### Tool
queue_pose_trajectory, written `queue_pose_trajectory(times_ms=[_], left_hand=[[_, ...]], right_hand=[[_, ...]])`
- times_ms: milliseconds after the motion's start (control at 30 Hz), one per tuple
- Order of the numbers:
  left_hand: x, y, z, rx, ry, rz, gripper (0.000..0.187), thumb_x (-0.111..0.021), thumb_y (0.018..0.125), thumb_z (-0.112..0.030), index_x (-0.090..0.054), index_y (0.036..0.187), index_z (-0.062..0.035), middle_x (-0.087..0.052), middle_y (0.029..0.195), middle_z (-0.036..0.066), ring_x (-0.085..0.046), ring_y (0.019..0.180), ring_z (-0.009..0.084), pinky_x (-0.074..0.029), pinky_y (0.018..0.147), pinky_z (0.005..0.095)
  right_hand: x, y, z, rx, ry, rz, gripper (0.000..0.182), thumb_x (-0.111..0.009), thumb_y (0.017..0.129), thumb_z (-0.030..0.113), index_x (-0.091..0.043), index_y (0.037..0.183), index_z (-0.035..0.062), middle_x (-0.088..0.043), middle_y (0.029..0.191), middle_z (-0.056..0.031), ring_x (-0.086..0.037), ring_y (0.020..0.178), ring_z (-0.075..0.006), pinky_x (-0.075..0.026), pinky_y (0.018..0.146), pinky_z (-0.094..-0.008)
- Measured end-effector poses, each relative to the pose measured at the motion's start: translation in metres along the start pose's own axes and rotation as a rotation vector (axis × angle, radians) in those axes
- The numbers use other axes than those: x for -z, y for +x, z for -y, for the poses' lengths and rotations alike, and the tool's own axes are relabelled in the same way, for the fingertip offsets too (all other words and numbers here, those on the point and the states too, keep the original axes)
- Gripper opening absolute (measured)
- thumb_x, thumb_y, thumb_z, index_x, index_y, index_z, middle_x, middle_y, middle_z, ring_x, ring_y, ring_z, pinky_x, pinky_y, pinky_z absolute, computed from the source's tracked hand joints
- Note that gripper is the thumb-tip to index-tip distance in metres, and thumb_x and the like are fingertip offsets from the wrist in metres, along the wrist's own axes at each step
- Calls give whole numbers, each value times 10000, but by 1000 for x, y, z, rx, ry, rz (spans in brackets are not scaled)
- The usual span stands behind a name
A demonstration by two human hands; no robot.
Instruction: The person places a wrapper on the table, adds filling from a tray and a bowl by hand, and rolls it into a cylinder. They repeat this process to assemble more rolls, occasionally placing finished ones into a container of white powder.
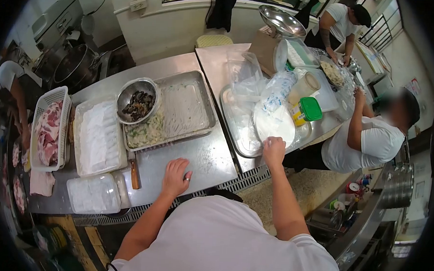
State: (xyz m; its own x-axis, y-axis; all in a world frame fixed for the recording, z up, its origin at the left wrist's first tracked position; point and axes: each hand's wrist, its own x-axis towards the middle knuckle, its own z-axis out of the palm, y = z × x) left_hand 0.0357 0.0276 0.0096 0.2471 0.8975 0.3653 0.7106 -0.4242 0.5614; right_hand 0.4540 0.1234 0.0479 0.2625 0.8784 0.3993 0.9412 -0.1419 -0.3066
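Note:
My left hand (177, 177) rests on the steel table (204, 159), fingers stretched forward and thumb apart, holding nothing. In front of it lies a deep metal tray (189, 103) with a pale, green-flecked mixture in its left part. A steel bowl (122, 109) of dark chopped pieces sits over the tray's left corner. My right hand (274, 151) is closed at the near edge of white powder (274, 123) in an opened plastic bag. Its fingertips are partly hidden, so what they hold cannot be made out. The bag stands in a metal tray (249, 152).
To the left are a tub of white powder (98, 137), a lidded container (93, 193), a wooden-handled knife (135, 174) and a basket (61, 128) of raw meat. A green-lidded tub (307, 110) is beside the powder. Co-workers stand at right and far left.

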Motion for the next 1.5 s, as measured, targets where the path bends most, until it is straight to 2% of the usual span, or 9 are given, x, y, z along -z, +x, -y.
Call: queue_pose_trajectory(times_ms=[367,467,600,633,733,767,1067,1267,1500], left_hand=[[0,-2,0,14,12,-10,446,-777,914,-153,-664,1323,-14,-687,1341,172,-623,1303,389,-436,1173,550],[1,1,0,9,3,-9,444,-778,913,-152,-665,1320,-14,-688,1336,173,-625,1295,389,-437,1168,549],[1,1,0,4,4,-12,445,-778,910,-148,-665,1319,-14,-689,1333,172,-626,1288,388,-438,1163,546],[1,1,0,2,6,-14,445,-778,910,-147,-665,1319,-15,-688,1333,172,-626,1287,388,-438,1163,545],[1,1,0,8,-2,-17,446,-779,910,-147,-664,1320,-17,-687,1335,169,-624,1287,385,-434,1170,543],[0,0,0,7,-4,-21,446,-779,910,-148,-664,1321,-18,-687,1335,168,-624,1287,383,-433,1171,542],[2,0,-1,12,1,-22,438,-783,914,-153,-662,1314,-22,-686,1332,163,-621,1283,376,-430,1176,535],[1,1,-1,-4,2,-22,451,-786,917,-157,-650,1323,-14,-683,1337,170,-618,1274,387,-432,1173,540],[21,2,-21,51,-89,-18,762,-844,850,-163,-527,1529,-28,-597,1490,179,-545,1409,394,-399,1224,564]], right_hand=[[-3,-39,51,-83,408,157,89,-729,963,74,-778,1003,11,-720,990,-185,-685,916,-366,-552,828,-468],[13,-25,55,-47,438,-7,116,-703,962,66,-783,1045,51,-714,947,-190,-655,963,-415,-529,855,-513],[34,-6,52,292,141,-3,205,-692,839,-40,-770,1018,23,-715,1184,-172,-680,997,-389,-540,863,-498],[27,-7,48,313,59,142,298,-701,781,-22,-789,1061,27,-665,1392,-183,-646,1178,-414,-532,971,-505],[17,-20,64,398,5,244,356,-711,834,90,-796,1178,52,-562,1586,-218,-536,1380,-474,-451,1125,-589],[16,-25,72,324,-77,354,422,-711,859,187,-787,1244,31,-426,1722,-232,-442,1488,-515,-370,1209,-675],[11,-46,79,384,-142,424,194,-734,923,160,-820,1056,48,-555,1626,-224,-469,1491,-494,-292,1252,-718],[15,-52,93,336,115,88,138,-743,871,111,-767,988,42,-611,1534,-247,-520,1427,-508,-297,1223,-748],[10,-90,124,604,335,376,176,-767,808,90,-702,960,31,-681,1348,-231,-578,1353,-465,-407,1196,-642]])
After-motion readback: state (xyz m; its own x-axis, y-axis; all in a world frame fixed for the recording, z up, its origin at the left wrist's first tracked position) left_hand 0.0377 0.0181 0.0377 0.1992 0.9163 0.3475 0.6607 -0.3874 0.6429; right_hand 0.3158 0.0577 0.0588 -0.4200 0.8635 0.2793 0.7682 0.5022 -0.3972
